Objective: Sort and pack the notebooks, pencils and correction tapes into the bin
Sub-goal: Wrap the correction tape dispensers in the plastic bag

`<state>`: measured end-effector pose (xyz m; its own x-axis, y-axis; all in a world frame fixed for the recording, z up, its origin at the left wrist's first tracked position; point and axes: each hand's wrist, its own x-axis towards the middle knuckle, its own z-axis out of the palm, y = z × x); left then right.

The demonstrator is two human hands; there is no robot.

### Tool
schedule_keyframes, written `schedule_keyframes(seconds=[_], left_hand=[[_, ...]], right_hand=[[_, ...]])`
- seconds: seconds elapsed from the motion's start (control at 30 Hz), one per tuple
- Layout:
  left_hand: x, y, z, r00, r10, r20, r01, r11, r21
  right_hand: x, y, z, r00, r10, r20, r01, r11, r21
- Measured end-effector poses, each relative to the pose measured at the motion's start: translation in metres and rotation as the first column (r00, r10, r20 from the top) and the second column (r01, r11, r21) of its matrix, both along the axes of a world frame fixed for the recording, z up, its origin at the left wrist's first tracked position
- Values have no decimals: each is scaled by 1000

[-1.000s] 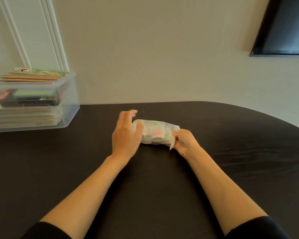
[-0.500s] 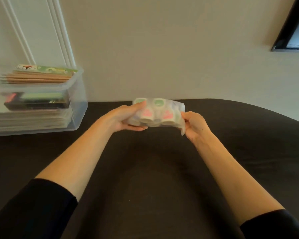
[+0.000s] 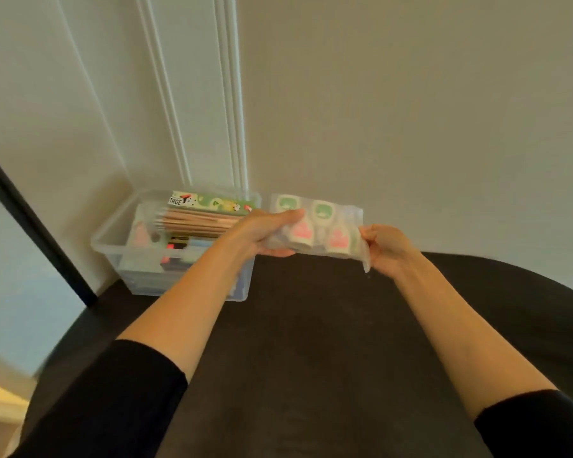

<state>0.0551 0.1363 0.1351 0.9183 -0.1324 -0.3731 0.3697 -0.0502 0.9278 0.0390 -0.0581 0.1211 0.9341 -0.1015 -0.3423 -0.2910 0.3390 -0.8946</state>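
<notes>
Pack of correction tapes (image 3: pixel 318 226): it was held in the air above the tabletop (image 3: pixel 311 342), in a clear wrap, with green and pink tapes visible inside.
Left hand (image 3: pixel 265 231): its fingers and thumb were curled round the left end of the pack.
Right hand (image 3: pixel 387 249): its fingers pinched the right edge of the wrap.
Long axis: it ran from left to right between the two hands, nearly level.
Bin (image 3: pixel 108 241): it stood on the tabletop by the wall, to the left of the pack; the left end of the pack was just beside its right rim.
Bin content: pencils (image 3: pixel 196 221) lay on top; the things lower down were too blurred to name.
Nearer hand: the left hand was nearer, and its forearm crossed in front of the bin.
Judgement: the pack probably had to travel leftward and then down, with the left hand leading.
</notes>
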Motion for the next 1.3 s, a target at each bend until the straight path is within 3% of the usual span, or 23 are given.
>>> schedule_keyframes(seconds=[0.13, 0.27, 0.53, 0.77, 0.97, 1.03, 1.17, 1.23, 1.3], left_hand=[[0, 39, 44, 996, 69, -61, -69, 998, 10], [11, 83, 68, 995, 103, -6, -103, 994, 35], [42, 166, 43, 986, 157, -54, -151, 984, 96], [74, 194, -6, 979, 153, -134, -130, 977, 170], [89, 212, -11, 960, -20, -279, 127, 920, 371], [87, 213, -16, 951, -53, -305, 171, 911, 376], [79, 214, -32, 980, -36, -194, 94, 949, 300], [77, 214, -35, 987, -19, -160, 65, 955, 290], [77, 213, -36, 988, -25, -155, 77, 937, 339]], right_hand=[[20, 40, 40, 992, 93, -90, -105, 984, -144], [40, 80, 60, 985, 146, -88, -162, 963, -213], [79, 166, 21, 976, 197, -93, -218, 897, -386], [107, 195, -17, 960, 248, -132, -273, 714, -645], [113, 200, -28, 941, 288, -180, -310, 513, -801], [111, 199, -31, 950, 263, -168, -281, 486, -828], [106, 197, -32, 966, 226, -122, -220, 485, -846], [100, 197, -32, 955, 263, -138, -237, 392, -889], [92, 200, -34, 945, 292, -151, -223, 234, -946]])
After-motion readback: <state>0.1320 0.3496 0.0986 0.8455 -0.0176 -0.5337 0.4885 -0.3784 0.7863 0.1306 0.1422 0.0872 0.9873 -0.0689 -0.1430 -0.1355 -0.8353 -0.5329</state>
